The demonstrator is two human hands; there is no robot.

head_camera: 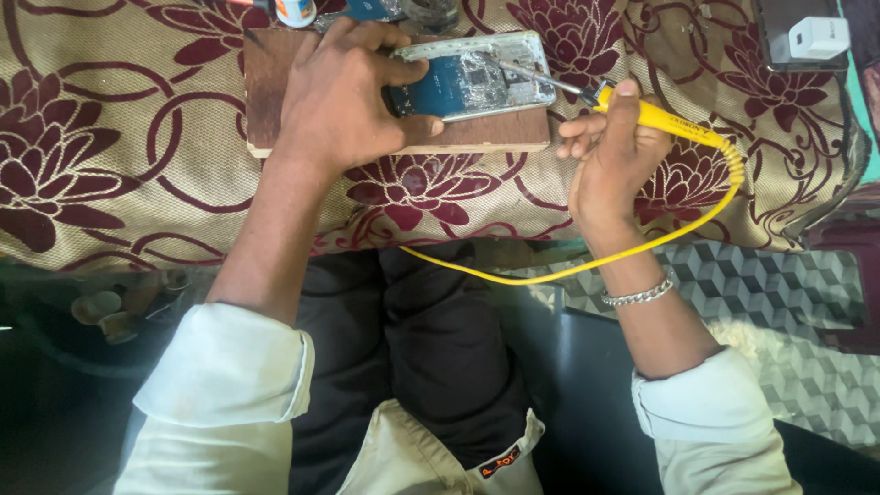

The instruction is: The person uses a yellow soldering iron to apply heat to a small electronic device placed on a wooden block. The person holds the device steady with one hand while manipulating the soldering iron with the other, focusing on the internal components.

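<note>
Left hand (pixel 344 96) pressed flat over the near end of an opened phone (pixel 477 78), fingers curled around its edge, thumb laid along the near side; closed on it, pinning it to a small wooden board (pixel 477 137). Phone lying lengthwise across the board, long axis running from under the left palm out toward the right hand, exposed blue circuit board and metal frame facing up.

Right hand (pixel 610 151) just beside the board's outer end, wrapped tight round the yellow handle of a soldering iron (pixel 669 121), fingers fully closed, thumb on top. Iron's metal shaft angled from that grip back toward the left hand, tip (pixel 502 64) touching or just above the far corner of the circuit board; exact contact too fine to tell. Tip nearer the left fingertips than the right knuckles.

Yellow cord (pixel 587 261) trailing from the handle's rear, looping down past the right wrist and across toward the lap. Silver bracelet (pixel 639 295) on the right wrist. Board resting on a gold cloth with maroon flowers (pixel 110 137). Beyond the right hand, well apart, a white charger plug (pixel 819 38). Beyond the left hand, a small bottle (pixel 295 11), partly cut off.
</note>
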